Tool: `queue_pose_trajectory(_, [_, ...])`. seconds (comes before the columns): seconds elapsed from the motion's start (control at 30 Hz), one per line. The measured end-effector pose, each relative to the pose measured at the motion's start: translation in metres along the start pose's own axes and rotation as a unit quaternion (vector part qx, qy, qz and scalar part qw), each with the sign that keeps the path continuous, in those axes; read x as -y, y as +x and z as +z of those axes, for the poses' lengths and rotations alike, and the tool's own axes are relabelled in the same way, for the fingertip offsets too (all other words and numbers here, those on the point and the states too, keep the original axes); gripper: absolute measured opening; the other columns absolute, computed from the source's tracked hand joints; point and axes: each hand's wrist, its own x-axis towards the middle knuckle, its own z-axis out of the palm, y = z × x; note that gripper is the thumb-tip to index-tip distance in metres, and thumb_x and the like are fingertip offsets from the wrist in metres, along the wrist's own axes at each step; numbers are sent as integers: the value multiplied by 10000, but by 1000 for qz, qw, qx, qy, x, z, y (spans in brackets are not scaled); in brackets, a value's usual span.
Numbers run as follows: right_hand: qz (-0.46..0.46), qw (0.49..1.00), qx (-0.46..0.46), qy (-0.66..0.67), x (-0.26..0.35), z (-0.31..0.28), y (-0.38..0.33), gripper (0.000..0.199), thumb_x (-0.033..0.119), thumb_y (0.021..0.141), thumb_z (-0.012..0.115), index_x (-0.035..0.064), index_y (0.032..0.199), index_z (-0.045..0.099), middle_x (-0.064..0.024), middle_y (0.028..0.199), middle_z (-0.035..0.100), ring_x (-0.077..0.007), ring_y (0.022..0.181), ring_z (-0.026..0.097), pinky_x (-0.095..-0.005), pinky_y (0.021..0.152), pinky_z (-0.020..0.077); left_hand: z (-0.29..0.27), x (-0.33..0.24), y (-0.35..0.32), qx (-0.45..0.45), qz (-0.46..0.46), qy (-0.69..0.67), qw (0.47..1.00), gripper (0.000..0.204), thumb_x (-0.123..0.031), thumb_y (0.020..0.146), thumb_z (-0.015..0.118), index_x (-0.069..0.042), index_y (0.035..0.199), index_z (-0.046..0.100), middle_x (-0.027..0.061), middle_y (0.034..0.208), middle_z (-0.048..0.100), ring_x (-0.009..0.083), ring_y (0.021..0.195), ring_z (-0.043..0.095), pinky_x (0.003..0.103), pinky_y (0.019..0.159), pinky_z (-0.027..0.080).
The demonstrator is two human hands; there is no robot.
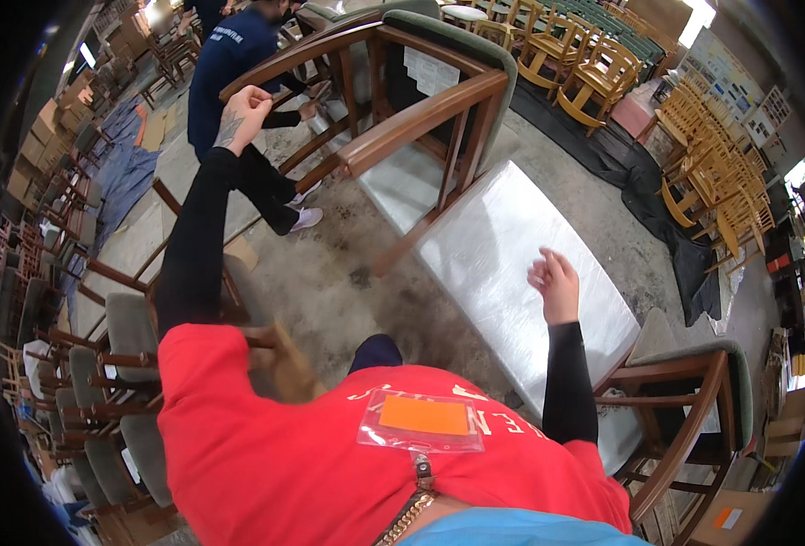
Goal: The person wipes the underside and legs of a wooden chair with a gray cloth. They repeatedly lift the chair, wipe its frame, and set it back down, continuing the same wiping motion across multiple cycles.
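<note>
My left hand (247,116) is raised at the far left, its fingers drawn together beside the leg end of an upturned wooden chair (425,118). Whether it touches the leg, or pinches something small, I cannot make out. The chair has a dark padded seat with a pale label on its underside. It rests at the far end of a long low surface (503,246) wrapped in shiny clear film. Above that surface hovers my right hand (557,287), empty, with loosely bent fingers apart. Another wooden chair (694,409) with a grey-green pad lies tipped near my right forearm.
A co-worker in dark clothes (230,73) bends by the chairs at the far left. Stacked padded chairs (116,373) crowd the left side. Light wooden chairs (716,182) stand on black sheeting (630,173) at the right. A blurred brown piece (284,364) is near my left side.
</note>
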Motion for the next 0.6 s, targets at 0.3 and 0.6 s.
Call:
queue_pose_trajectory(0.3, [101,953,159,235,43,218,130,692,539,932,632,90,1408,406,-199,1243,576,-312,1053,627,-451,904,525,44,107,172,76,185,313,929,578,-455,872,644,-7,1222,545,225,1135,629,408,1124,580,467,961,464])
queue_pose_trajectory(0.6, [62,933,-21,353,67,296,138,340,218,868,770,64,1035,517,-72,825,594,-199,637,648,-368,563,548,48,130,237,487,-117,-111,858,305,-103,893,610,-90,1174,492,37,645,495,177,417,522,335,354,457])
